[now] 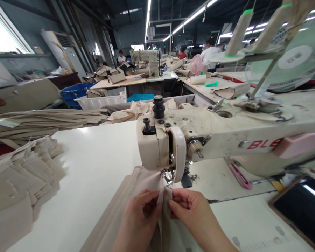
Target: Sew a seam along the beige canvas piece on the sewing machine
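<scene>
Beige fabric point(136, 182) lies on the white table with its far end under the presser foot point(168, 177) of a sewing machine point(157, 140). My left hand point(140, 213) pinches the fabric between thumb and fingers, just left of a folded edge. On the other side of that fold, my right hand point(187, 206) grips the strip of fabric point(167, 206) between thumb and curled fingers. Both hands are close together, a short way in front of the presser foot. The needle itself is too small to make out.
Stacked fabric pieces point(34, 175) lie at the left. A pink thread snipper point(241, 176) rests behind the right hand, and a dark-screened device point(301, 210) lies at far right. Thread cones point(238, 33) and a fan point(294, 57) stand above the machine. Other people work farther back.
</scene>
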The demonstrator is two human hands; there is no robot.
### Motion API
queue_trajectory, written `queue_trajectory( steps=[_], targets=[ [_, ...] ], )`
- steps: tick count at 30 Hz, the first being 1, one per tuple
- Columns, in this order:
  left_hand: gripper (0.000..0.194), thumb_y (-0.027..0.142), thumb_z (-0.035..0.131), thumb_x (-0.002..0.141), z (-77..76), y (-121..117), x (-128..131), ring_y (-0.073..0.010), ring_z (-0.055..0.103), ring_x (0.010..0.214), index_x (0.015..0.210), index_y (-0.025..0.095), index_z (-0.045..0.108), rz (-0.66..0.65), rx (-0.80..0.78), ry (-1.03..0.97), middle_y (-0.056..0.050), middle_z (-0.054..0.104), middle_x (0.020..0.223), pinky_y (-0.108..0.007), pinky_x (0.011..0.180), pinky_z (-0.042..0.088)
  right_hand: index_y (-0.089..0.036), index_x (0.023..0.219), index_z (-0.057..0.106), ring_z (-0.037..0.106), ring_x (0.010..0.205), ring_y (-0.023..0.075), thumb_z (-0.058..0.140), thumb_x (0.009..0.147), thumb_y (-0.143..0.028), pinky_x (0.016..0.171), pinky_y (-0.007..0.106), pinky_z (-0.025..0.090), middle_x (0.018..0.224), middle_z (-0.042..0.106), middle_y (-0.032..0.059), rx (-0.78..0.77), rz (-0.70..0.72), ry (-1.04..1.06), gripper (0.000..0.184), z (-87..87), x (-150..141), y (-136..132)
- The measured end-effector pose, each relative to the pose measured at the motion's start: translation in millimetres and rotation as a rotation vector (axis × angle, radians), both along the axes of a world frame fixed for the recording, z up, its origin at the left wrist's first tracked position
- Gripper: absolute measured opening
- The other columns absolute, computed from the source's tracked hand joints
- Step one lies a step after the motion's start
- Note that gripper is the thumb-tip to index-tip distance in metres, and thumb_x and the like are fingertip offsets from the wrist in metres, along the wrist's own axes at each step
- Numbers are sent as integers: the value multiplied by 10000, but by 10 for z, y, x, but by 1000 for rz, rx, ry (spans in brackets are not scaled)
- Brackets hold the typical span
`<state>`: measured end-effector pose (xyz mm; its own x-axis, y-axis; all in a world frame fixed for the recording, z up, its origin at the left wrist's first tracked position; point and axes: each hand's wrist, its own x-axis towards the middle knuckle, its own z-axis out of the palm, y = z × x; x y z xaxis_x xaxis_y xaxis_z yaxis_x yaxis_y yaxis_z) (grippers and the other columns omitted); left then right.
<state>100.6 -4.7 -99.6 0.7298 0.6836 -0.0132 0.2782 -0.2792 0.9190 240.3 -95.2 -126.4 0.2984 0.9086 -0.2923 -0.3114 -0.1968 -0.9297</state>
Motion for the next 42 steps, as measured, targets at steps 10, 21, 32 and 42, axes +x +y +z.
queue_trajectory(
  steps=[10, 21, 32, 42],
  targets=[
    [269, 96, 496, 897, -186, -234, 103, -83, 611, 746, 1073, 223, 655, 39, 409, -185, -13, 631, 869, -146, 687, 494, -169, 880, 740, 672, 678, 204, 663, 731, -234, 666, 304, 524, 731, 727, 22, 13, 5, 123, 180, 63, -8, 4],
    [195, 34, 450, 861, -182, -179, 36, -161, 606, 783, 941, 136, 595, -306, 830, -242, -76, 634, 835, -212, 732, 549, -143, 738, 707, 631, 666, 182, 720, 707, -377, 631, 254, 485, 656, 676, 22, -29, -80, -10, 237, 141, -44, 29],
    [110, 251, 534, 858, 108, 567, 283, -99, 525, 497, 779, 187, 577, -327, 80, 261, 50, 539, 586, -167, 482, 384, -175, 824, 640, 675, 690, 211, 603, 750, -374, 629, 313, 557, 753, 691, 43, -18, -76, -112, 216, 109, -81, 32],
    [160, 78, 520, 713, 151, 366, 387, -87, 448, 370, 583, 165, 555, 69, 240, 260, 44, 509, 464, -170, 419, 287, -153, 1063, 693, 640, 566, 168, 661, 652, -303, 515, 241, 471, 657, 632, -2, -114, -105, -98, 439, -49, -287, -150]
  ],
)
